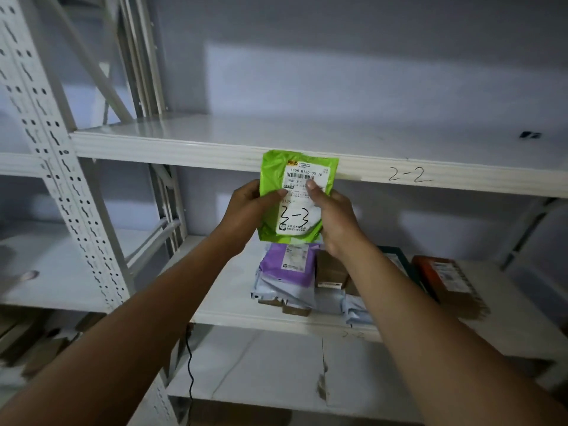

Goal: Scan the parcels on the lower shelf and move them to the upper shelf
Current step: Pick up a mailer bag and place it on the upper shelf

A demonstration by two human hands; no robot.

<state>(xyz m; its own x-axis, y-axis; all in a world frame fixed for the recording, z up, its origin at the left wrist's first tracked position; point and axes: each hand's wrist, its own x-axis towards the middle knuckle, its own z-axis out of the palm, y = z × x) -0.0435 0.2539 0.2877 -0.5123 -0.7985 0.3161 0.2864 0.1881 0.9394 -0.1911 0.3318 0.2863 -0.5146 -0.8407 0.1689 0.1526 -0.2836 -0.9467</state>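
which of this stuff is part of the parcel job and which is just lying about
Part of the job: green parcel, held by left hand and right hand; upper shelf; lower shelf; purple parcel, grey mailer and brown boxes on it.
Lying about: black cable; small dark item on the upper shelf; blurred boxes at lower left.

**Tally by kind**

Two hands are counted, the left hand [249, 204] and the right hand [333, 218], with one green parcel [296, 198] gripped between them. Three shelf boards are seen in the near rack: the upper shelf [184, 136], the lower shelf [242, 319] and one bottom board [246, 367]. On the lower shelf are counted one purple mailer [287, 267], two pale mailers [282, 292], one brown box [330, 269], one green-edged box [398, 256] and one orange-topped box [442, 278]; smaller brown pieces beneath cannot be counted. One black cable [190, 364] is noted
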